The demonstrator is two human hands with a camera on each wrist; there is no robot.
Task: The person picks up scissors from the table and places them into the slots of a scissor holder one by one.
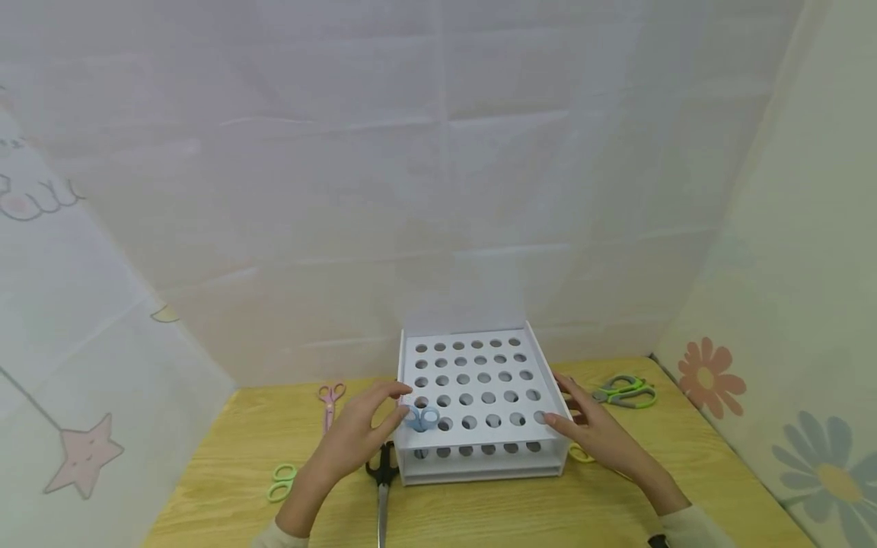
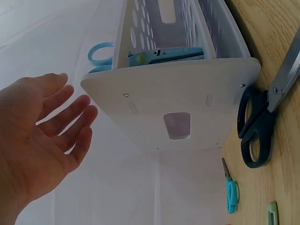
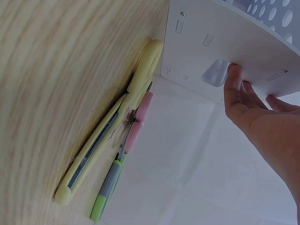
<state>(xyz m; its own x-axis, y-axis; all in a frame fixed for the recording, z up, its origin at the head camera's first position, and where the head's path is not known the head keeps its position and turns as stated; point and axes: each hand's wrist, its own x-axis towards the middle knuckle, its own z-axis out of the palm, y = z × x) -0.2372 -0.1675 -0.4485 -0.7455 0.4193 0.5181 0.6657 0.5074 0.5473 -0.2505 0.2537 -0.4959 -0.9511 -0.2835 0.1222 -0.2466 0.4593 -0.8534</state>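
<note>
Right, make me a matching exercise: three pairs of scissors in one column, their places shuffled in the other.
1. blue-handled scissors
2. black-handled scissors with metal blades
3. green-and-grey-handled scissors

A. right of the white rack with round holes
B. hanging through the rack's top tier
C. beside the rack's front left corner

Pairs: 1-B, 2-C, 3-A

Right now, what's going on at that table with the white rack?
Someone's left hand is open, just clear of light-blue scissors that sit handles-up in a front-left hole of the white rack. Their right hand is at the rack's right side, touching or nearly so. More scissors, including a black-handled pair, lie around it.
</note>
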